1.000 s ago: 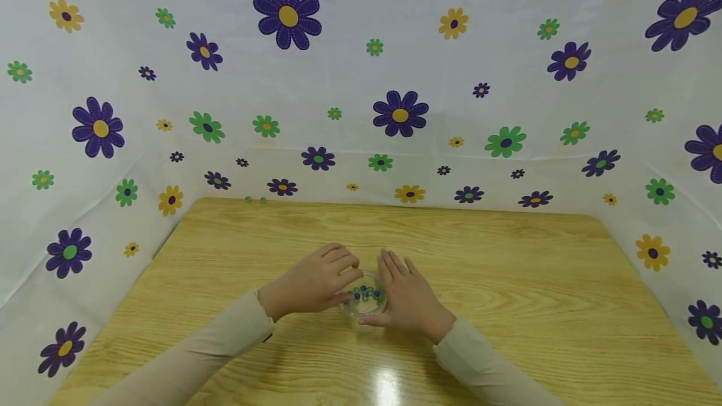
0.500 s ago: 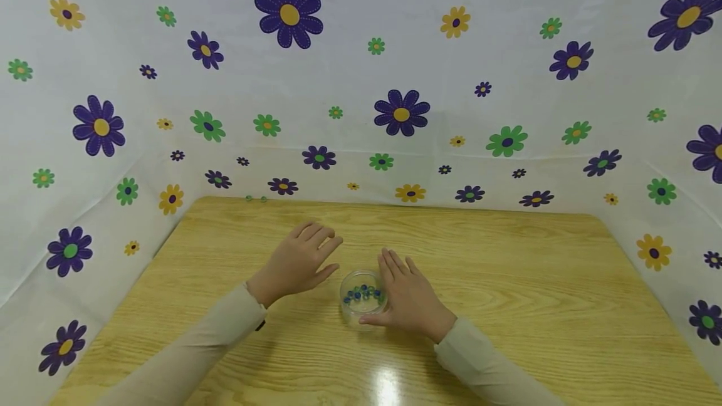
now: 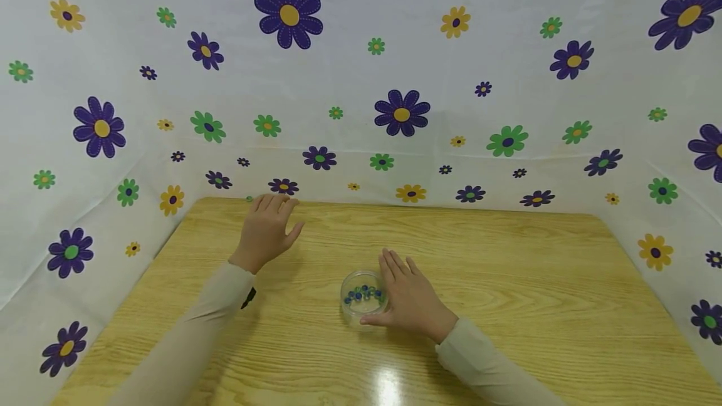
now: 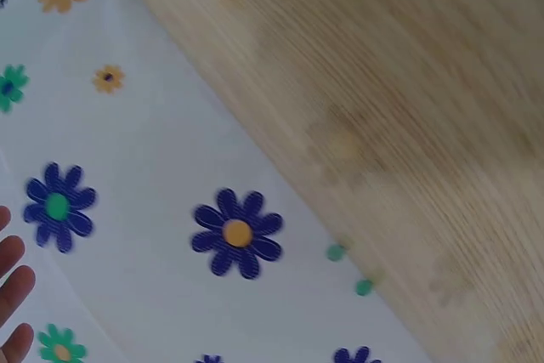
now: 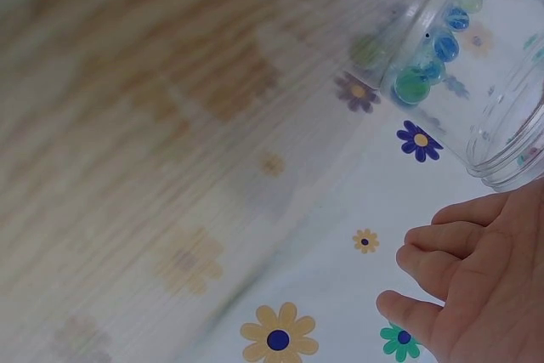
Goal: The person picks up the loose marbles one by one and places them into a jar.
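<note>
A clear round jar (image 3: pixel 363 309) stands upright at the middle of the table, with blue and green glass marbles (image 3: pixel 364 293) lying on its bottom. My right hand (image 3: pixel 416 301) rests against the jar's right side, fingers straight and thumb spread along the front. In the right wrist view the same jar (image 5: pixel 501 82) appears beyond the fingers (image 5: pixel 459 244). My left hand (image 3: pixel 264 230) reaches over the far left of the table, fingers extended and holding nothing. Ahead of it, at the back edge, is a green marble (image 3: pixel 249 198); the left wrist view shows two green marbles (image 4: pixel 336 252) there.
The light wooden table (image 3: pixel 507 268) ends at the back against a white flowered cloth (image 3: pixel 350 80), which also rises on the left and right sides. A bright light reflection (image 3: pixel 387 387) lies near the front.
My left hand has left the jar and moved left and away, toward the table's back edge, now covering one of the green marbles from view. My right hand stays beside the jar.
</note>
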`<state>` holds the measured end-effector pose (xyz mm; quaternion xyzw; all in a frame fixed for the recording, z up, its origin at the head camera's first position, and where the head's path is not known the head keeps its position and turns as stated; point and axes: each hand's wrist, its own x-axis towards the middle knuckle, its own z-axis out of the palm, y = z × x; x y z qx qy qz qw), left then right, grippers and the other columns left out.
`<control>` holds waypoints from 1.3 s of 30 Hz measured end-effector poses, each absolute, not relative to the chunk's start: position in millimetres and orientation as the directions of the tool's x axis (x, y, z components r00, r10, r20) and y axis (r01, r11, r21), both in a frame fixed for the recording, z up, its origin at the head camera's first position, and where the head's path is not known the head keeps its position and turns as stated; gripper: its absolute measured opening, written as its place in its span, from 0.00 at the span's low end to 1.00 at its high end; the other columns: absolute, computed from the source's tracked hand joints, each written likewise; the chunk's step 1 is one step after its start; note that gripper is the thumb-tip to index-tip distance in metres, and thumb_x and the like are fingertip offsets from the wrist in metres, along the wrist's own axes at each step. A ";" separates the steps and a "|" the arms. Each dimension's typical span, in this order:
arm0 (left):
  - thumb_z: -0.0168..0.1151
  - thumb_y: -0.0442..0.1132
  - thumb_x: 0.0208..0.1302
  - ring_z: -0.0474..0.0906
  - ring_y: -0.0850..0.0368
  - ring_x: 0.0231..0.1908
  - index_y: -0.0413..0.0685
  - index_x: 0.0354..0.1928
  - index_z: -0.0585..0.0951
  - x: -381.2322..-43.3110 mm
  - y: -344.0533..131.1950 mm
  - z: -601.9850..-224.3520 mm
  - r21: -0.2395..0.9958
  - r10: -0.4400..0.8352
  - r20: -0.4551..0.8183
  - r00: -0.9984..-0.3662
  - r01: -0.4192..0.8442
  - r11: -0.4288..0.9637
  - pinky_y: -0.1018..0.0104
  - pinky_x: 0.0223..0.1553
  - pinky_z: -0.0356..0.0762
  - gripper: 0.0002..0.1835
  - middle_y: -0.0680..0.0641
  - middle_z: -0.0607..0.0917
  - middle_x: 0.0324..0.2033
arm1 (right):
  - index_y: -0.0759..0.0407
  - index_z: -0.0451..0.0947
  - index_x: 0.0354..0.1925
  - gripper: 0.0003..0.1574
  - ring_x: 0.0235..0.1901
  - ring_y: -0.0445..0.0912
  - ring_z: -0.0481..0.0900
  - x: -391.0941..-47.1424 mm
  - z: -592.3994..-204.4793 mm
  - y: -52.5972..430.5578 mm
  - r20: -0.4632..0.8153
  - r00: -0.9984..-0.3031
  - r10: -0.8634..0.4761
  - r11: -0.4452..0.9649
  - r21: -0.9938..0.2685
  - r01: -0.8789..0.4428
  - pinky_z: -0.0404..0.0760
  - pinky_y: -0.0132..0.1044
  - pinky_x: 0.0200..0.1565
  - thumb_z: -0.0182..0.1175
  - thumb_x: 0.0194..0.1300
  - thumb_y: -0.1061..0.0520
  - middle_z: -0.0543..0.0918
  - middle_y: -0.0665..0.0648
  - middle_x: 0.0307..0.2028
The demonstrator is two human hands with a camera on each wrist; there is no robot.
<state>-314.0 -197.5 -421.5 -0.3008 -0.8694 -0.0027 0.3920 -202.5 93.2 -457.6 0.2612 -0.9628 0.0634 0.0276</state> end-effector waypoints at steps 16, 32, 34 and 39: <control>0.71 0.45 0.48 0.78 0.40 0.40 0.35 0.44 0.79 -382.6 -238.5 -448.1 -0.192 0.458 0.648 -0.609 0.451 0.871 0.47 0.48 0.72 0.24 0.37 0.82 0.37 | 0.70 0.50 0.70 0.73 0.72 0.55 0.53 -203.1 -456.3 95.1 0.094 -0.859 -0.503 0.854 -0.101 -0.511 0.57 0.53 0.68 0.51 0.48 0.17 0.55 0.67 0.71; 0.68 0.47 0.50 0.77 0.38 0.42 0.35 0.46 0.75 -416.8 -265.7 -463.6 -0.129 0.383 0.469 -0.796 0.367 0.921 0.44 0.50 0.71 0.26 0.34 0.81 0.39 | 0.68 0.49 0.71 0.75 0.72 0.55 0.52 -204.0 -458.9 96.6 0.068 -0.865 -0.497 0.859 -0.101 -0.502 0.55 0.53 0.69 0.50 0.46 0.15 0.53 0.66 0.72; 0.66 0.46 0.51 0.77 0.38 0.43 0.35 0.46 0.75 -420.1 -267.3 -465.1 -0.120 0.374 0.447 -0.813 0.359 0.925 0.43 0.52 0.70 0.25 0.34 0.81 0.40 | 0.68 0.49 0.71 0.75 0.72 0.55 0.52 -204.2 -458.9 97.2 0.066 -0.863 -0.501 0.858 -0.095 -0.506 0.55 0.52 0.70 0.50 0.46 0.15 0.53 0.66 0.72; 0.60 0.45 0.54 0.74 0.35 0.48 0.34 0.50 0.73 -427.2 -269.1 -469.4 -0.061 0.327 0.345 -0.880 0.327 0.943 0.40 0.55 0.66 0.26 0.32 0.79 0.44 | 0.68 0.48 0.71 0.74 0.72 0.55 0.51 -204.5 -457.5 98.0 0.051 -0.859 -0.510 0.853 -0.096 -0.512 0.54 0.52 0.70 0.50 0.47 0.16 0.52 0.65 0.72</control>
